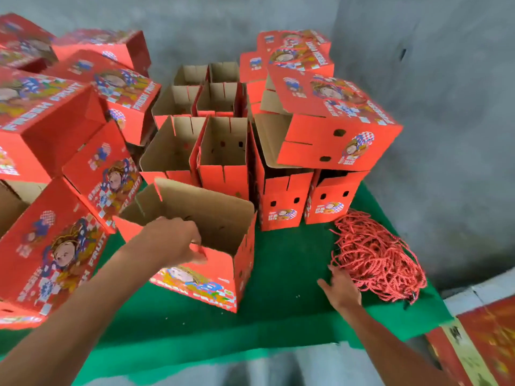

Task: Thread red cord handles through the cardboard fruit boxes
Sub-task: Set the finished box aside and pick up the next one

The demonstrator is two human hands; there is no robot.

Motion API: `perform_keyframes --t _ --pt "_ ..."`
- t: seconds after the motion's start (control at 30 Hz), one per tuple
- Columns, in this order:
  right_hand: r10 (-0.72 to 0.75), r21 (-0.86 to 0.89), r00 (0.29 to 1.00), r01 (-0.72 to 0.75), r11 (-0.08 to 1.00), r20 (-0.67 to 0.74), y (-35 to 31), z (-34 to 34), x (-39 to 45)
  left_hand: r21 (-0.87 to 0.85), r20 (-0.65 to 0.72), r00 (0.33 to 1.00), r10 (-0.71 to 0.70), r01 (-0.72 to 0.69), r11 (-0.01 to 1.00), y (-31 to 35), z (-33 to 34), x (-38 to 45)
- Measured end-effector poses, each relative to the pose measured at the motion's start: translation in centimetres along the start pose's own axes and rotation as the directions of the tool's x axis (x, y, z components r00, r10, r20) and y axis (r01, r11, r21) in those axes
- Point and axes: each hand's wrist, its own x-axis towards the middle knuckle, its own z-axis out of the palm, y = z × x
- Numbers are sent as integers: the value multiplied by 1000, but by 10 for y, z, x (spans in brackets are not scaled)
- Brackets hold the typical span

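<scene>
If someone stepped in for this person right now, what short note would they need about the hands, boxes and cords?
Left hand grips the near wall of the open box on the green mat.
Right hand lies open, fingers reaching the edge of the red cord pile; no cord picked up yet.
No cord shows in this box's holes.
Left: take a cord, thread it, then go on to the open boxes behind.

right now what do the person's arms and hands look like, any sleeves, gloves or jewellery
Both arms are bare along their visible length, with no sleeves in the frame. The left hand and right hand wear no gloves. No watch, bracelet or ring shows on the wrists or fingers, though the picture is slightly blurred.
</scene>
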Motion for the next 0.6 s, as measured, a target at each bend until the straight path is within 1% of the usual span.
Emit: perform_keyframes --t 0.07,0.13,0.2,0.27,0.37,0.43,0.47,0.5,0.53,0.57,0.6 --pt "-15 -36 1000 16 999 14 11 -9 5 -75 16 997 76 -75 994 23 1 9" --pt "2 -5 1000 -2 1000 -19 14 -13 8 -87 31 987 157 -154 984 47 1 19" --pt "24 -5 999 -24 1000 -24 15 -13 10 -80 21 978 210 -208 975 66 -2 30" --pt "39 -25 999 -40 999 -21 15 -13 12 -86 26 970 240 -237 968 82 -7 43" --pt "28 -38 999 -30 999 -42 13 -13 15 -154 100 965 241 -224 962 97 -17 67" --pt "-5 -67 998 1 998 -69 13 -12 19 -289 186 957 222 -163 943 103 -24 81" --pt "-16 -91 997 9 996 -77 13 -11 22 -399 240 951 196 -87 913 105 -27 86" --pt "-25 -125 997 15 992 -79 13 -10 23 -528 304 937 171 17 849 107 -28 89" --pt "-34 -154 996 20 988 -86 14 -9 25 -645 366 918 154 131 753 110 -28 90" --pt "-49 -177 994 30 984 -100 15 -7 27 -725 409 901 142 227 650 112 -26 90" --pt "-71 -204 992 48 978 -107 16 -5 29 -768 447 883 140 299 567 112 -23 90"
